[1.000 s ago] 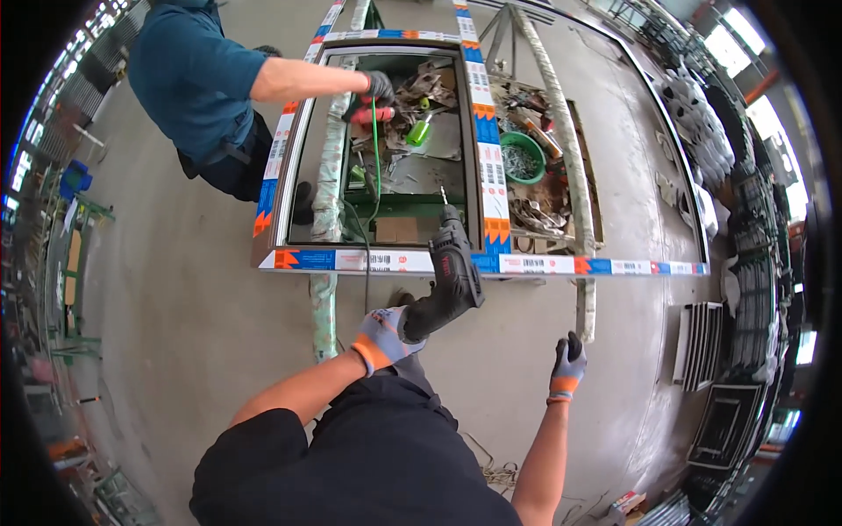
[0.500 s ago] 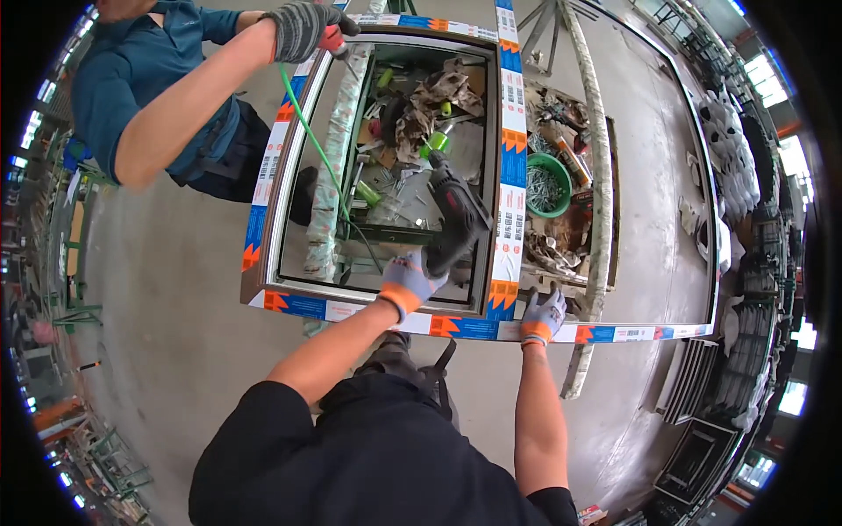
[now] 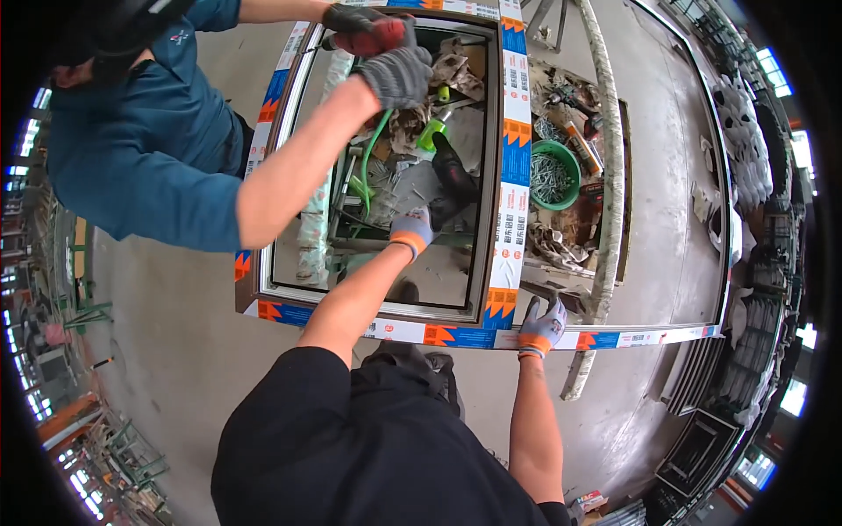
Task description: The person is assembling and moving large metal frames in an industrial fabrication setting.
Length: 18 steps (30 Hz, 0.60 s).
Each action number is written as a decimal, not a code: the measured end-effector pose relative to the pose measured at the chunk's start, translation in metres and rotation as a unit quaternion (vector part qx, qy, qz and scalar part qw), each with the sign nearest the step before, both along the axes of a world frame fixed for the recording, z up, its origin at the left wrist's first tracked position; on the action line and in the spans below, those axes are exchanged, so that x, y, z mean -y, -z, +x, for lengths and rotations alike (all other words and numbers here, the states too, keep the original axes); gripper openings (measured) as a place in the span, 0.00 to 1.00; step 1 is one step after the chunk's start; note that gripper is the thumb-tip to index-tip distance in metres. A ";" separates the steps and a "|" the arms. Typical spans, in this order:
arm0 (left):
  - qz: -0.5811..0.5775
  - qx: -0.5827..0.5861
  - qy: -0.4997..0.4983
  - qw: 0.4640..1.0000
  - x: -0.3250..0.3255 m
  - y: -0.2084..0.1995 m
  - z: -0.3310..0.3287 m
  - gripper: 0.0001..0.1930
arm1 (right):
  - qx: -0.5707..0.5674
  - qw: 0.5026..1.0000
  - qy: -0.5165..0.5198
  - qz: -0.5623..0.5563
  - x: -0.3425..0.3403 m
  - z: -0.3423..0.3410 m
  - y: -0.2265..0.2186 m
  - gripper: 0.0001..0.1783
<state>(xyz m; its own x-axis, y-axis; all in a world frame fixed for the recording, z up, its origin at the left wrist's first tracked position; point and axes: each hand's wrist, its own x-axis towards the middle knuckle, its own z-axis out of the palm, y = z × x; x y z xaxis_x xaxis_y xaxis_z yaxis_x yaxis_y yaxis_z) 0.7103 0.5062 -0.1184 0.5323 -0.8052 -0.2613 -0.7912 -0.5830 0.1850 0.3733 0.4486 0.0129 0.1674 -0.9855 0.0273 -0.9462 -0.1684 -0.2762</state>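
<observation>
My left hand (image 3: 414, 226), in a grey glove with an orange cuff, grips the handle end of a black power drill (image 3: 453, 175) inside the left opening of a large metal window frame (image 3: 386, 330). The frame's rails carry blue, orange and white protective tape. My right hand (image 3: 544, 324), gloved alike, is closed over the near rail, just right of the upright bar (image 3: 511, 193). Across the frame at the upper left, a co-worker's gloved hands (image 3: 395, 74) are around a red power tool (image 3: 373, 37) with a green hose (image 3: 375, 158).
Below the openings lie a green bowl of screws (image 3: 554, 175), a bright green bottle (image 3: 431, 135), crumpled brown paper and loose hardware. A wrapped support bar (image 3: 605, 193) runs under the frame's right part. The co-worker (image 3: 149, 149) leans in from the left. Stacked profiles (image 3: 759, 351) stand far right.
My left hand and the drill have moved up, farther into the opening. The co-worker has leaned in, bringing the red tool rightward and a second hand to it. My right hand stays on the rail.
</observation>
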 end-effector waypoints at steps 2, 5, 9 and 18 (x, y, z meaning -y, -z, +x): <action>0.034 0.001 0.070 0.997 0.010 0.003 -0.004 0.16 | 0.014 1.000 -0.004 -0.010 0.000 -0.004 -0.001 0.22; 0.034 0.007 0.094 0.995 0.028 0.000 -0.007 0.15 | 0.004 1.000 0.014 -0.009 0.003 -0.008 -0.002 0.21; 0.053 0.032 0.091 0.994 0.038 0.008 -0.009 0.26 | 0.000 1.000 0.010 -0.004 0.003 -0.012 -0.002 0.21; 0.093 -0.045 0.079 0.992 0.047 -0.004 -0.002 0.26 | 0.023 1.000 0.001 -0.011 0.006 -0.022 0.005 0.22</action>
